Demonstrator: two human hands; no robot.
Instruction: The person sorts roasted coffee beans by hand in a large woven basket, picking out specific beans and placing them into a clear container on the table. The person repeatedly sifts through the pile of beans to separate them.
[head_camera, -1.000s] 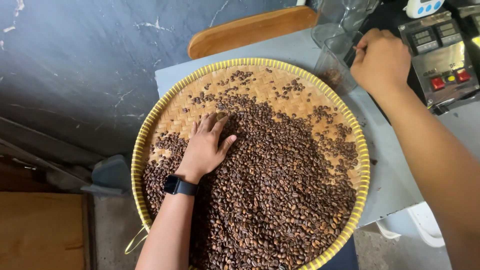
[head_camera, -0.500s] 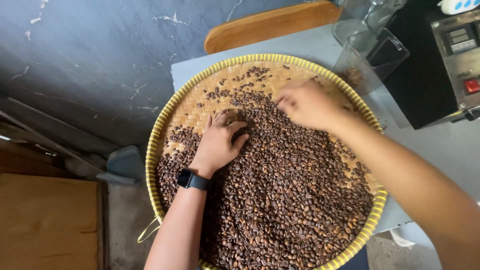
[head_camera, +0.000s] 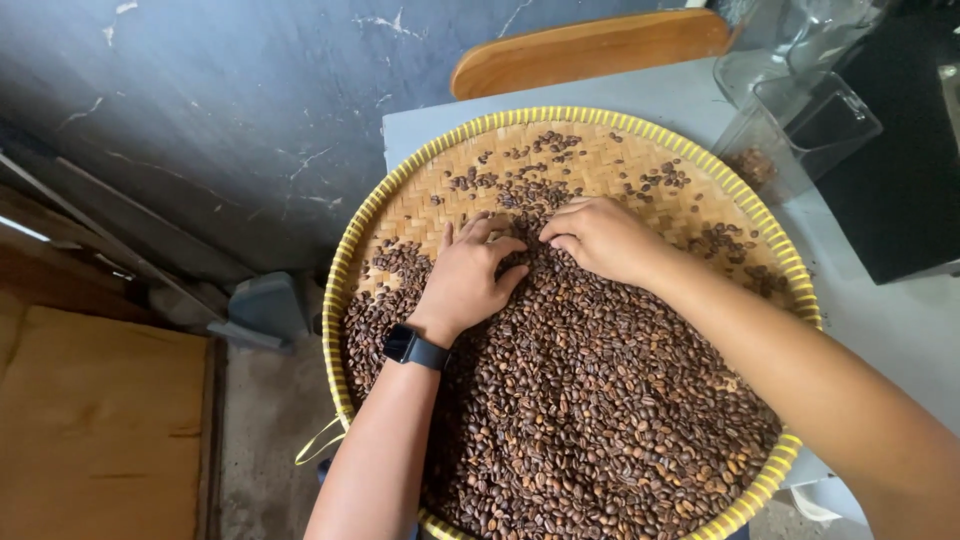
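While both hands (head_camera: 530, 260) rest atop coffee beans (head_camera: 600, 400), woven tray (head_camera: 420, 170) beneath

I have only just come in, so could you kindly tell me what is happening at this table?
A person has both hands down in a heap of roasted coffee beans spread over a round woven tray with a yellow rim. The left hand, with a dark watch on its wrist, lies flat on the beans. The right hand rests beside it, fingers curled onto them. A clear plastic container stands beyond the tray.
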